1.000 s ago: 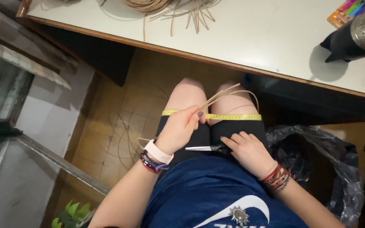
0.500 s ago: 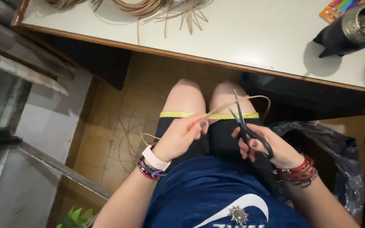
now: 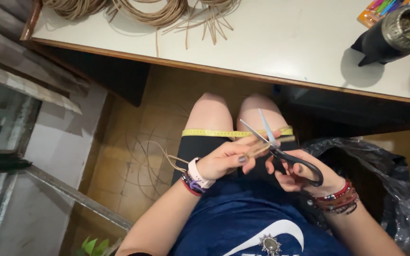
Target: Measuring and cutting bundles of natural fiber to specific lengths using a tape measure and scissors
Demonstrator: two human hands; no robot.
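**First:** Rattan strands, thin and tan, sit pinched between thumb and fingers of the left hand, over the lap and just this side of the yellow measuring tape lying across both thighs; the right hand is threaded through the black handles of the scissors, whose blades stand parted around the strands.

**Second:** How would the person make that cut well?

**First:** Judging by the frame, by keeping the strands taut and close to the pinch; the blades should meet them square, deep near the pivot rather than at the tips; the left fingertips look near the steel, so they should stay clear.

**Second:** Which way do things point?

**First:** The strands run roughly from eight o'clock to two o'clock, loose tails trailing left past the wrist toward the tiled floor; the scissors' long axis goes from handles at four o'clock to tips at about eleven, aimed toward the white table, where rattan coils lie at twelve.
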